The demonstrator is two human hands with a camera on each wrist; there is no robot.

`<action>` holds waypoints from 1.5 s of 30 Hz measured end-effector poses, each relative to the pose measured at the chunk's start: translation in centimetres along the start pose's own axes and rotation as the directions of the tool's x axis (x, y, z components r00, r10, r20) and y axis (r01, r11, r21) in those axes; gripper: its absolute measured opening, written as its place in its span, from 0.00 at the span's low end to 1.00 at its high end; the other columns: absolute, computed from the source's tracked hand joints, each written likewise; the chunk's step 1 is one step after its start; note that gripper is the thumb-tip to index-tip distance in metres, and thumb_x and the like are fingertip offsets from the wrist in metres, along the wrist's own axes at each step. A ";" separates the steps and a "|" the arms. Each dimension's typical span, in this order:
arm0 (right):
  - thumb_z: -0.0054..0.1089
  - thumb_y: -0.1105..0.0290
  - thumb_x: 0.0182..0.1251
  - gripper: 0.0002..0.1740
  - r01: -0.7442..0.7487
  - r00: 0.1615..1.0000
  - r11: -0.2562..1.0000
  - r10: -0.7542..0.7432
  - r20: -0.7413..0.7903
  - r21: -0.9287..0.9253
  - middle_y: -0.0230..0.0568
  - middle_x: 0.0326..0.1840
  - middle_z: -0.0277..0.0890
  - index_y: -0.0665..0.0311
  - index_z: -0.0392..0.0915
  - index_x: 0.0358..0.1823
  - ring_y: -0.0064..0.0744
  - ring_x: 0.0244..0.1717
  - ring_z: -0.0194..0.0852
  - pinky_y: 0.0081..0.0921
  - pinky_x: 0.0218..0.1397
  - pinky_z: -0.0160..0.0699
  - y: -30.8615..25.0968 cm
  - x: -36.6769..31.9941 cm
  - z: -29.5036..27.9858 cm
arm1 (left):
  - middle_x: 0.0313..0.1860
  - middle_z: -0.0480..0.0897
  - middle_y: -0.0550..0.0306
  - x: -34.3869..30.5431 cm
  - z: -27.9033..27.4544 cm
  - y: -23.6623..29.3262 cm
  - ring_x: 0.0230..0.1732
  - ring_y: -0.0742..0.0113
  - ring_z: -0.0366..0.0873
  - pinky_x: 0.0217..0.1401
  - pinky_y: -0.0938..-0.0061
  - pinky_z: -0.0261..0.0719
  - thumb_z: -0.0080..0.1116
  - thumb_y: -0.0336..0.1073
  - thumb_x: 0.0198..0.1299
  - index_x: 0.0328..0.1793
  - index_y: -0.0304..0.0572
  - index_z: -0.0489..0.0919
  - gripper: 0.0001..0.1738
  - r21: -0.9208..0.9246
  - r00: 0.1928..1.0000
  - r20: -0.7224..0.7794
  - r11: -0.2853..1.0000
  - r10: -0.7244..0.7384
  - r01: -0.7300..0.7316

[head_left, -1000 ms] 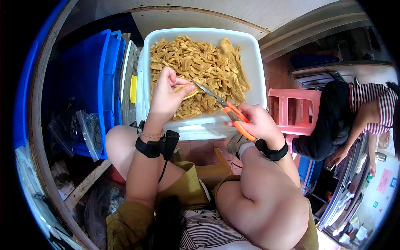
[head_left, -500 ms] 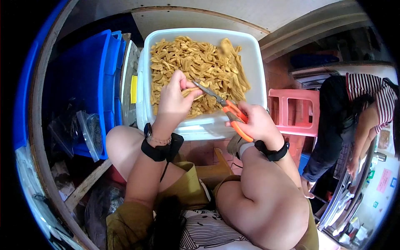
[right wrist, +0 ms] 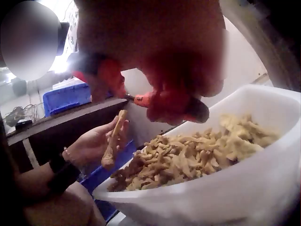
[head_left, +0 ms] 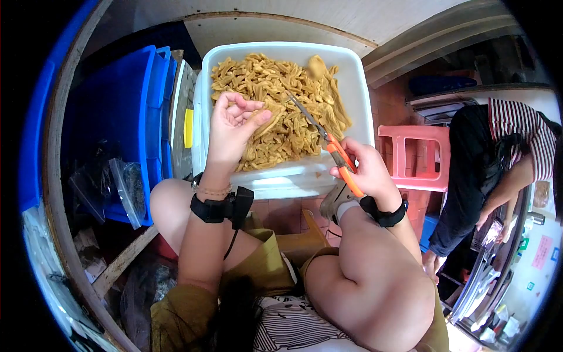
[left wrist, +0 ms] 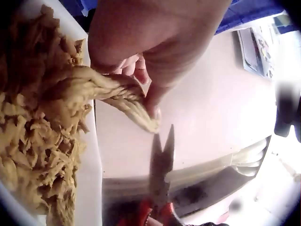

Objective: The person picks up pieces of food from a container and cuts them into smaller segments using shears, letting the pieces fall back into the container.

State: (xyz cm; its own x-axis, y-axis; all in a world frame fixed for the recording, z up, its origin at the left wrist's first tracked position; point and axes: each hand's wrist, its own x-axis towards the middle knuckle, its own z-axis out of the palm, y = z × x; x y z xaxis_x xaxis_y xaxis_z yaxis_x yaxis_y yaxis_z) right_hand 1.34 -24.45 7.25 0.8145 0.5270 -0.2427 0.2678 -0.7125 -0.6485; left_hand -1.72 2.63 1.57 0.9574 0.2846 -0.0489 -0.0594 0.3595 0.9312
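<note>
Head view: pinched a long, wrinkled tan strip [left wrist: 106, 87] in the curled left hand [head_left: 230, 126], above small tan pieces [head_left: 258, 70] in a white plastic tub [head_left: 360, 100], and gripped orange-handled metal scissors [head_left: 332, 147] in the curled right hand [head_left: 366, 167].

We can read no words, labels or numbers: in the head view, marks on the pink sheet [head_left: 542, 252] toward 4 o'clock and the shirt [head_left: 290, 322] at 6 o'clock are too small for us.
</note>
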 end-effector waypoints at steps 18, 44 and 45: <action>0.77 0.57 0.46 0.24 0.040 0.999 0.998 -0.041 0.023 0.039 0.36 0.17 0.63 0.66 0.74 0.33 0.25 0.20 0.59 0.24 0.25 0.61 -0.9 0.1 0.2 | 0.43 0.79 0.60 -0.4 0.9 0.6 0.48 0.75 0.78 0.54 0.82 0.75 0.63 0.31 0.63 0.50 0.37 0.74 0.13 -0.098 0.982 0.074 0.979 -0.175 0.181; 0.83 0.61 0.39 0.35 0.129 0.980 0.991 -0.131 -0.152 -0.025 0.36 0.33 0.76 0.67 0.74 0.48 0.24 0.32 0.72 0.22 0.38 0.74 -0.2 0.5 0.3 | 0.46 0.80 0.59 -0.7 0.5 0.4 0.46 0.76 0.77 0.54 0.79 0.76 0.60 0.35 0.67 0.58 0.30 0.74 0.18 -0.130 0.990 0.088 0.984 -0.108 0.119; 0.83 0.61 0.39 0.35 0.129 0.980 0.991 -0.131 -0.152 -0.025 0.36 0.33 0.76 0.67 0.74 0.48 0.24 0.32 0.72 0.22 0.38 0.74 -0.2 0.5 0.3 | 0.44 0.80 0.60 -0.7 0.5 0.4 0.46 0.77 0.77 0.54 0.79 0.76 0.60 0.34 0.67 0.57 0.30 0.74 0.18 -0.118 0.991 0.091 0.987 -0.102 0.113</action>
State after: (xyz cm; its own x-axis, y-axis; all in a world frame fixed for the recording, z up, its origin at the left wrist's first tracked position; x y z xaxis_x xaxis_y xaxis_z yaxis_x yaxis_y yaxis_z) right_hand 1.50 -23.93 7.02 0.8413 0.5389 -0.0427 0.3833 -0.6503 -0.6559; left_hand -2.26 2.09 2.16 0.9802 0.1643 -0.1109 0.0161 0.4915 0.8707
